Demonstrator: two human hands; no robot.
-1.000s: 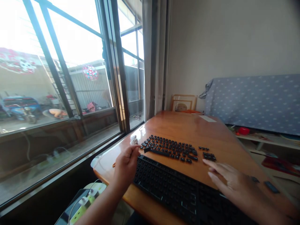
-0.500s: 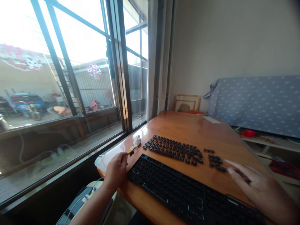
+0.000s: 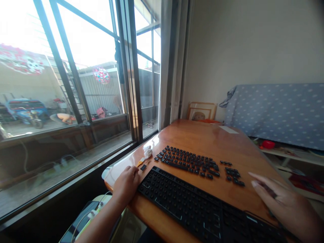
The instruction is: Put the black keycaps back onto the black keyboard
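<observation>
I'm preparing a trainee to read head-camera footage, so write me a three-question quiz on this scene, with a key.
1. Multiple choice: what lies just beyond the fingertips of the left hand?
A) A mug
B) A loose black keycap
C) A pair of scissors

2. True or false: the right hand is nearer the window than the left hand is.

3. Fill in the blank: the many keycaps beyond the black keyboard lie directly on the wooden ____.

Key:
1. B
2. False: the right hand is farther from the window.
3. table
</observation>
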